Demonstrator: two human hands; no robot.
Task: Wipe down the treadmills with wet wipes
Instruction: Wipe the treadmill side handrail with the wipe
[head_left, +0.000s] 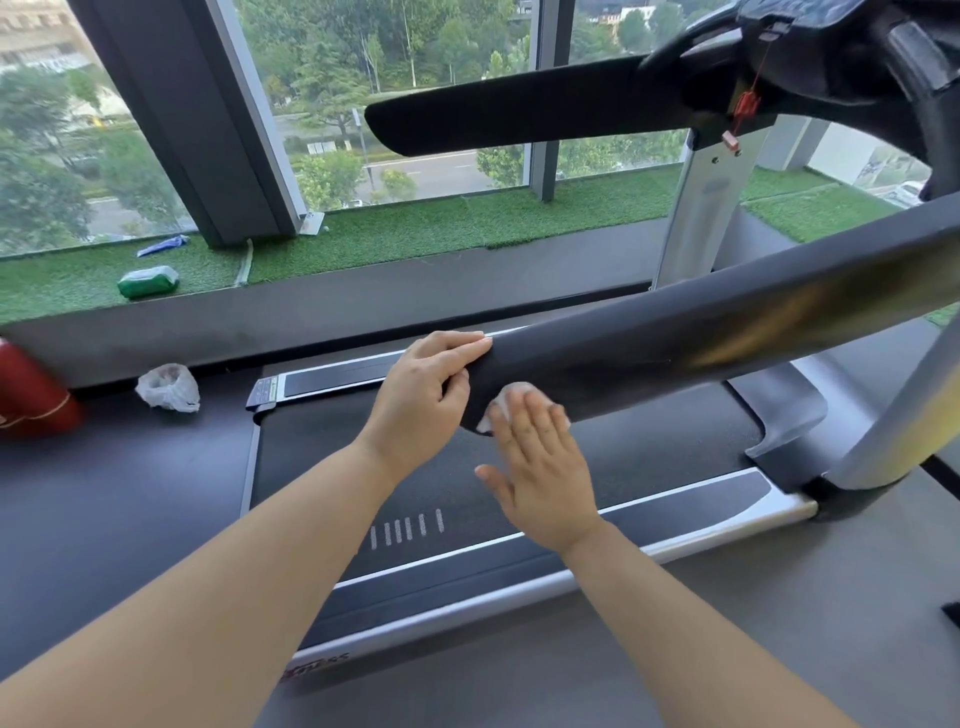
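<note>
Pressure is being put on the wet wipe (511, 399) by the right hand (540, 467), fingers flat and straight, against the near side of the handrail (727, 343) just by its free end, while that end is being clasped by the left hand (426, 397). Nothing is being curled round the wipe, so it is probably being risked: bunched under the palm, or slid off the handrail's end.

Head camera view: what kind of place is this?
Most likely a gym or fitness room. A treadmill's running belt and padded handrail fill the view, a red safety clip hangs under the console, and large windows overlook a street.
</note>
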